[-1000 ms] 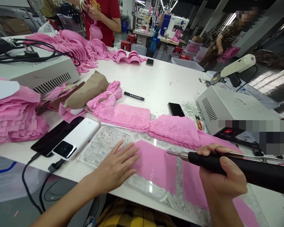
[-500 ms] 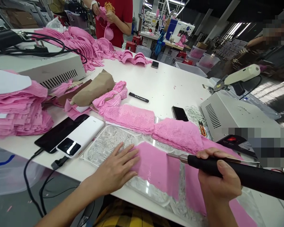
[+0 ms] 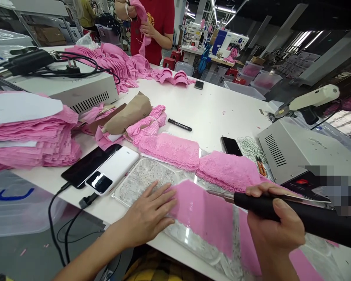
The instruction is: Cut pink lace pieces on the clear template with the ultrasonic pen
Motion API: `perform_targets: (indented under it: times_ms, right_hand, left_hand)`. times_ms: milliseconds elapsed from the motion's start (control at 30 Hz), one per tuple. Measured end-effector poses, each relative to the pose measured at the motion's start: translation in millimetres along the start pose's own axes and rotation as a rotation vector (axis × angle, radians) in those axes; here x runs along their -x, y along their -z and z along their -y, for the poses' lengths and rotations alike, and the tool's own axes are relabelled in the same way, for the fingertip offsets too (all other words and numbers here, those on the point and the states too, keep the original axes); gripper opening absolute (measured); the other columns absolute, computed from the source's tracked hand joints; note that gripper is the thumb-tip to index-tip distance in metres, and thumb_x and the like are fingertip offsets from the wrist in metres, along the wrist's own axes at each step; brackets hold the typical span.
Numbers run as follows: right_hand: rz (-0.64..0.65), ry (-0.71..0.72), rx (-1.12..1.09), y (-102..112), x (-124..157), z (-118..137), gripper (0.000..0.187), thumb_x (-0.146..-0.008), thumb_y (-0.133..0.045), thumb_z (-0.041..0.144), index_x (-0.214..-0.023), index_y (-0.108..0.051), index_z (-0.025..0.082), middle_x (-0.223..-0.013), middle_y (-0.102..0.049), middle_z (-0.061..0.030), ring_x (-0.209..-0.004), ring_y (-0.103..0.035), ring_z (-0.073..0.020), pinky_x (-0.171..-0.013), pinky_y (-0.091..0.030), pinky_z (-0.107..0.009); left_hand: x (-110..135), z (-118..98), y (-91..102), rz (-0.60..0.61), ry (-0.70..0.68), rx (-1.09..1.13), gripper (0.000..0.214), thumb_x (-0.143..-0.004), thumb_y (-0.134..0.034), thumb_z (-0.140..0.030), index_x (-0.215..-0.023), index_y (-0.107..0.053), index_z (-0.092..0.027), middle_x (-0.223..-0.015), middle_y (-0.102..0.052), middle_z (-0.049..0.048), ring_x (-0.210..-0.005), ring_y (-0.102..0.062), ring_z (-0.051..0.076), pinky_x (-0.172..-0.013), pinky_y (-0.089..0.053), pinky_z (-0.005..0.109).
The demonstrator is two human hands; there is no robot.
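My left hand (image 3: 152, 212) lies flat with fingers spread, fingertips on the left edge of a smooth pink fabric piece (image 3: 203, 212). The fabric rests on a clear plate (image 3: 146, 171) over a grey-white mottled surface. My right hand (image 3: 276, 222) is wrapped round a thick black-handled tool (image 3: 260, 203) with a tapered metal tip, which is at the fabric's upper edge. Whether the tip touches the cloth I cannot tell. A thin silver metal implement (image 3: 307, 201) lies along the handle under my fingers. Stacked pink lace pieces (image 3: 169, 146) sit just beyond the fabric.
At left are a pink fabric stack (image 3: 32, 136), a white power bank (image 3: 112, 169) and a black phone (image 3: 89, 166). A marker (image 3: 179, 124), another phone (image 3: 231, 146) and orange-handled snips (image 3: 261, 167) lie beyond. A grey machine box (image 3: 298, 148) stands right. A person in red (image 3: 156, 31) holds pink cloth.
My view has shifted slightly, so the table's contents appear farther right and lower. The tool's tip has moved left along the fabric's upper edge. My left hand stays flat.
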State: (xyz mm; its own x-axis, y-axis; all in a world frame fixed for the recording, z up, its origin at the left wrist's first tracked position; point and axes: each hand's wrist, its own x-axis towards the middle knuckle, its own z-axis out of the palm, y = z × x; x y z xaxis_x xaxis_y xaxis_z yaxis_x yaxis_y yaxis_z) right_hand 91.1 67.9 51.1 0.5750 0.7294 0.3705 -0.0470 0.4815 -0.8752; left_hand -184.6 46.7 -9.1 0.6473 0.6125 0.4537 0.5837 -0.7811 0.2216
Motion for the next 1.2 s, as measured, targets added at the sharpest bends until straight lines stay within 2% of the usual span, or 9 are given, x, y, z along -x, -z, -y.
perform_targets:
  times_ms: [100, 233, 433, 733, 900, 1033, 1200]
  right_hand:
    - [0.044, -0.035, -0.01, -8, 5, -3, 0.013, -0.064, -0.059, 0.025, -0.075, -0.061, 0.019, -0.074, -0.057, -0.0004, -0.061, -0.054, -0.0137, -0.061, -0.048, -0.034]
    - [0.071, -0.04, -0.013, -8, 7, -8, 0.012, -0.066, -0.06, 0.026, -0.076, -0.061, 0.019, -0.075, -0.056, 0.0, -0.063, -0.054, -0.0132, -0.062, -0.048, -0.033]
    - [0.075, -0.016, 0.01, -7, 6, -9, 0.01, -0.065, -0.061, 0.025, -0.073, -0.06, 0.019, -0.074, -0.057, 0.0002, -0.063, -0.055, -0.0141, -0.062, -0.049, -0.034]
    - [0.025, -0.061, -0.034, -8, 4, -8, 0.012, -0.063, -0.06, 0.025, -0.074, -0.06, 0.019, -0.072, -0.055, 0.0003, -0.061, -0.052, -0.0129, -0.061, -0.049, -0.034]
    - [0.036, -0.085, -0.058, -18, 9, -10, 0.014, -0.064, -0.063, 0.026, -0.075, -0.06, 0.019, -0.076, -0.056, 0.0, -0.064, -0.054, -0.013, -0.063, -0.049, -0.034]
    - [0.043, -0.115, -0.075, -30, 12, -13, 0.015, -0.067, -0.065, 0.029, -0.078, -0.06, 0.02, -0.08, -0.055, 0.0008, -0.065, -0.055, -0.0122, -0.068, -0.05, -0.036]
    - [0.079, -0.085, -0.077, -40, 14, -14, 0.014, -0.068, -0.065, 0.028, -0.078, -0.061, 0.02, -0.081, -0.057, 0.0003, -0.066, -0.056, -0.013, -0.067, -0.051, -0.036]
  left_hand:
    - [3, 2, 0.2, 0.001, 0.0, 0.001, 0.038, -0.098, -0.052, -0.03, -0.133, -0.054, -0.015, -0.136, -0.06, 0.011, -0.138, -0.046, 0.028, -0.116, -0.034, 0.053]
    - [3, 3, -0.3, -0.006, 0.005, 0.019, 0.038, -0.098, -0.053, -0.03, -0.133, -0.054, -0.016, -0.136, -0.061, 0.0104, -0.138, -0.046, 0.027, -0.117, -0.034, 0.052]
    - [3, 3, -0.2, -0.005, 0.016, 0.035, 0.035, -0.098, -0.052, -0.032, -0.129, -0.057, -0.016, -0.133, -0.062, 0.0108, -0.137, -0.047, 0.027, -0.117, -0.034, 0.052]
    - [3, 2, 4.1, -0.011, 0.024, 0.035, 0.033, -0.098, -0.052, -0.033, -0.124, -0.06, -0.016, -0.131, -0.064, 0.0106, -0.134, -0.05, 0.026, -0.115, -0.038, 0.05]
    - [5, 2, 5.0, -0.07, 0.007, 0.036, 0.033, -0.097, -0.052, -0.026, -0.128, -0.058, -0.015, -0.129, -0.065, 0.0123, -0.134, -0.05, 0.026, -0.113, -0.041, 0.048]
    - [4, 3, 6.3, -0.164, -0.006, 0.034, 0.028, -0.096, -0.052, -0.021, -0.122, -0.061, -0.014, -0.123, -0.069, 0.0113, -0.13, -0.055, 0.026, -0.111, -0.044, 0.046]
    - [3, 1, 8.3, -0.272, 0.047, 0.063, 0.023, -0.093, -0.054, -0.015, -0.114, -0.063, -0.013, -0.111, -0.073, 0.0094, -0.119, -0.063, 0.024, -0.106, -0.049, 0.041]
